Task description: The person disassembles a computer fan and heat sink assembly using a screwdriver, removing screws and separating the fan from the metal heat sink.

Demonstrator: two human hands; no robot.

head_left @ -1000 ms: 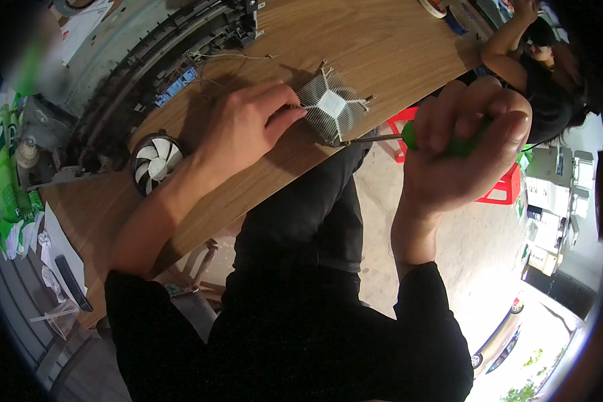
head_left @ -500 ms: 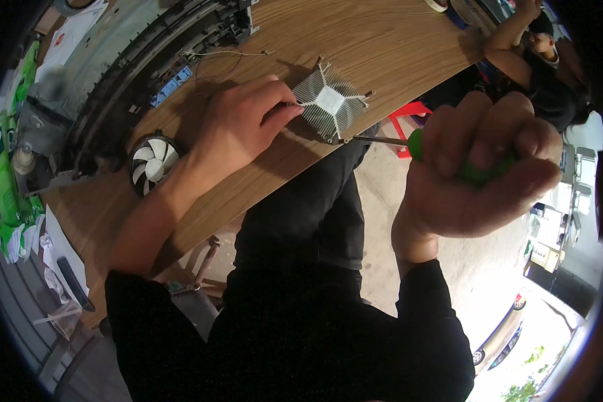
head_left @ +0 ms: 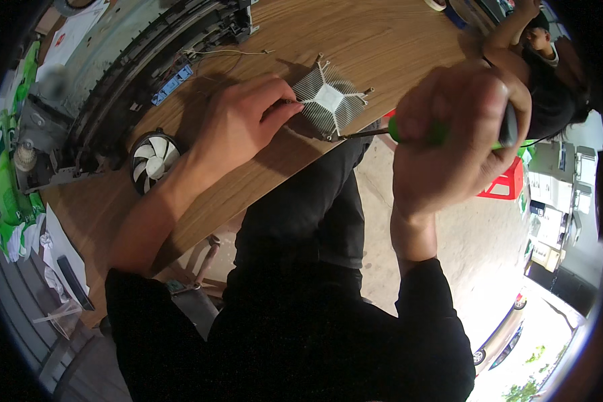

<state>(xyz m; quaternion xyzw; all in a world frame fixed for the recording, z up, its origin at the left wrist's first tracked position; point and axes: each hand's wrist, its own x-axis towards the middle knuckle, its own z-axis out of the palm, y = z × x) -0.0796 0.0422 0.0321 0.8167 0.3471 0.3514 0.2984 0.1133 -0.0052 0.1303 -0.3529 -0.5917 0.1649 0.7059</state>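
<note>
A finned metal heat sink (head_left: 330, 98) with corner mounting posts stands near the table's edge. My left hand (head_left: 251, 115) pinches it at its left corner, thumb and fingers closed. In my right hand (head_left: 452, 134) is a screwdriver with a green and dark handle (head_left: 438, 133), the fingers wrapped around it. Its thin shaft (head_left: 365, 134) runs left to the heat sink's near corner post, where the tip seems to touch. Left of my left forearm lies a round fan (head_left: 155, 161) with white blades in a black frame.
A large dark printer-like chassis (head_left: 124, 87) fills the table's left back, with a blue part (head_left: 172, 85) and loose wires beside it. A green bag (head_left: 7, 181) lies far left. Past the table's right end are another person (head_left: 549, 74) and a red stool (head_left: 506, 181).
My right hand has turned its grip on the screwdriver and shifted a little up and left, so the handle's dark end now shows. The left hand and heat sink have barely moved.
</note>
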